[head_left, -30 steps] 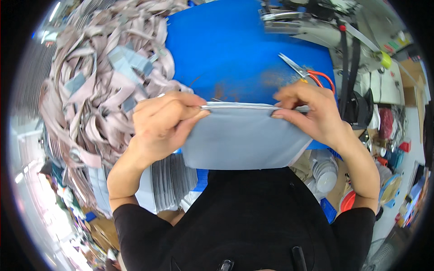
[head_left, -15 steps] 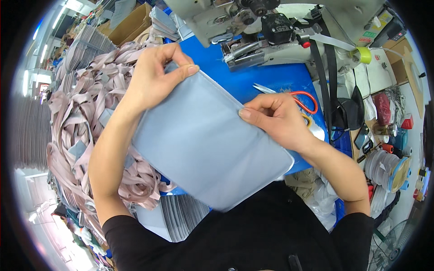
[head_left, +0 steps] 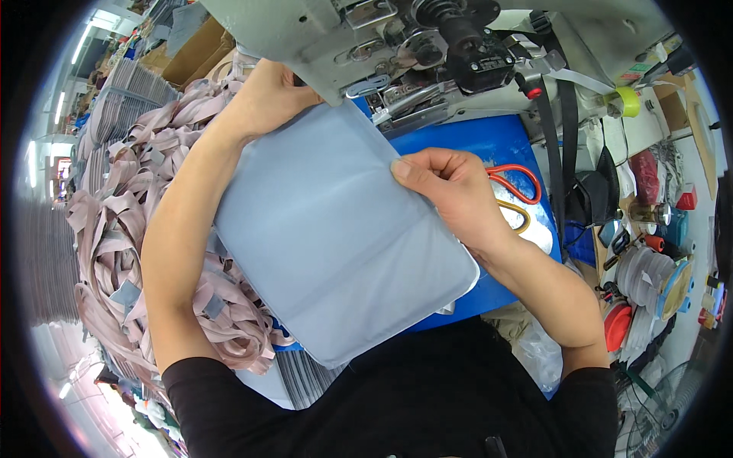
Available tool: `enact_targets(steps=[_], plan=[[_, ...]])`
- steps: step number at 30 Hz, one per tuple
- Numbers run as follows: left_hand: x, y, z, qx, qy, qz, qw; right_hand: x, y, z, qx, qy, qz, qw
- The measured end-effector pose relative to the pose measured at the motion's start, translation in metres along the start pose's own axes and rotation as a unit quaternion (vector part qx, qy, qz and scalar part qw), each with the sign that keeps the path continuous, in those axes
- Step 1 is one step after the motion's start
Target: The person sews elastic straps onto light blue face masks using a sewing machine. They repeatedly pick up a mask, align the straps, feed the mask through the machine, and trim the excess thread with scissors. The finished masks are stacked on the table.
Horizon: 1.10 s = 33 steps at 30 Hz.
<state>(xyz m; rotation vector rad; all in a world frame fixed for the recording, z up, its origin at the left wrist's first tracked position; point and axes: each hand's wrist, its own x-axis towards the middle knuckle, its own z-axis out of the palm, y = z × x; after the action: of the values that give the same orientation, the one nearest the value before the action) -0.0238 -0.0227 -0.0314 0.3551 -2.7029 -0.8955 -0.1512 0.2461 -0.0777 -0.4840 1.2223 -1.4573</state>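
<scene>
Right hand (head_left: 450,191), just right of centre: thumb and fingers pinched on the edge of a grey-blue fabric panel (head_left: 336,229), mid-frame. Left hand (head_left: 267,103), upper left: at the panel's top corner; fingertips hidden by the machine head (head_left: 298,38), closure cannot be told. Hazards, judged: uneven pull, skewing or puckering the panel; left fingers crowding the machine, risking a knock or pinch.
</scene>
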Motion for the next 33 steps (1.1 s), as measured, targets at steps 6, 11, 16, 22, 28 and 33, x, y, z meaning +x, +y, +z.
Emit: enact_targets(steps=[6,11,16,22,28,33], plan=[[0.01,-0.001,0.002,0.015,0.004,-0.023,1.0,0.003,-0.001,0.0,0.008,0.015,0.001,1.0],[0.018,-0.002,-0.001,0.023,0.002,-0.016,1.0,0.006,0.0,0.002,0.038,0.015,-0.001,0.999],[0.031,-0.003,-0.005,0.029,-0.002,-0.013,0.999,0.015,0.002,0.005,0.071,0.03,-0.031,0.997],[0.036,-0.008,-0.004,0.04,0.006,-0.011,0.999,0.008,0.011,0.01,0.104,0.049,-0.037,0.993],[0.042,-0.01,0.005,0.074,0.022,0.003,0.997,-0.003,0.013,0.003,0.122,0.029,-0.038,0.991],[0.053,-0.015,0.006,0.149,0.048,0.012,0.988,0.026,0.01,0.007,0.145,0.022,-0.039,0.988]])
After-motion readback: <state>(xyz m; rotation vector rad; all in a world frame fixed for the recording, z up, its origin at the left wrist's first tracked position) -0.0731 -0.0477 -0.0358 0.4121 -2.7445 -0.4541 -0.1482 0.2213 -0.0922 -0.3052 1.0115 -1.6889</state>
